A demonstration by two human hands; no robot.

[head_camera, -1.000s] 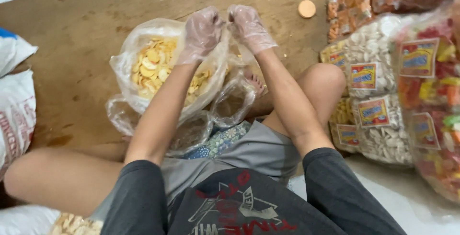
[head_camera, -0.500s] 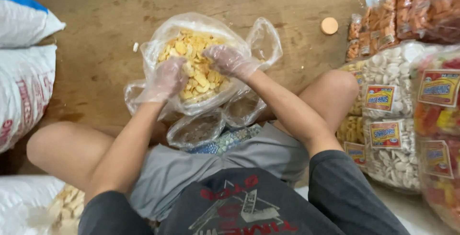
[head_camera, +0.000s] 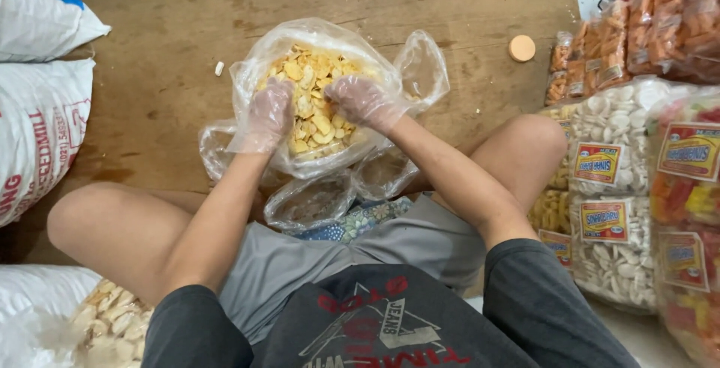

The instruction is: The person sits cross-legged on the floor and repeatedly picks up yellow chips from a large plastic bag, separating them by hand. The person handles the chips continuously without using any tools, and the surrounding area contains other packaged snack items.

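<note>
A clear plastic bag (head_camera: 420, 68) full of yellow crackers (head_camera: 319, 87) lies open on the wooden floor in front of my crossed legs. Both my hands wear thin clear plastic gloves. My left hand (head_camera: 266, 117) grips the bag's left edge, fingers curled over the plastic beside the crackers. My right hand (head_camera: 364, 102) holds the right side of the opening, fingertips resting on the crackers. Under the full bag lie crumpled, nearly empty clear bags (head_camera: 311, 203).
White printed sacks (head_camera: 41, 113) lie at the left. Stacked packets of white, orange and mixed snacks (head_camera: 622, 188) fill the right side. A round orange cap (head_camera: 522, 48) sits on the wooden floor (head_camera: 150, 8). Another heap of pale crackers (head_camera: 112, 323) is at the bottom left.
My hands came off the bag's pinched top, moved apart and down to its two sides, and the bag's mouth now stands open over the crackers.
</note>
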